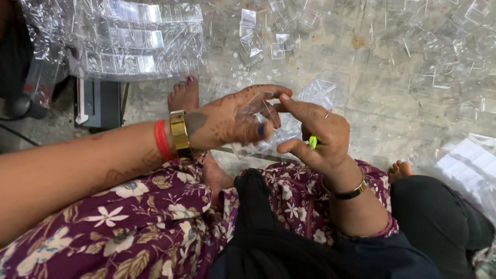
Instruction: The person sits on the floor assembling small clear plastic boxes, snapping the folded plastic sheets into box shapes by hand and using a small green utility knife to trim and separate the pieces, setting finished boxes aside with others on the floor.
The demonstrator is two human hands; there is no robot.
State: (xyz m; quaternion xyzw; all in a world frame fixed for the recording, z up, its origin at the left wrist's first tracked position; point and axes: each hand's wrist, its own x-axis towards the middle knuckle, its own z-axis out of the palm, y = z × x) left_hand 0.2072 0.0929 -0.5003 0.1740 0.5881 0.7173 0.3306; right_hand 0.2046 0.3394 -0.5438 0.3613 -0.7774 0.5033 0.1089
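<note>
A small clear plastic pouch [261,111] sits right between the two hands, held up above the lap, near the middle of the scene. The left hand [227,121] is wrapped round its left edge, fingers curled and pinching the film; the right hand [315,134] pinches the other side with thumb and forefinger, and tucked in that same palm is a small bright green piece [312,142]. So both hands are closed on the pouch, close together, almost touching. It looks like the opening-and-filling step: the mouth of the pouch is being worked apart, and I judge the next move needs a steady pinch on the left while the green piece is slipped in. Further out, more loose clear pouches [268,41] scatter across the concrete floor [372,103], and a bundled stack of pouches [129,44] lies far left.
</note>
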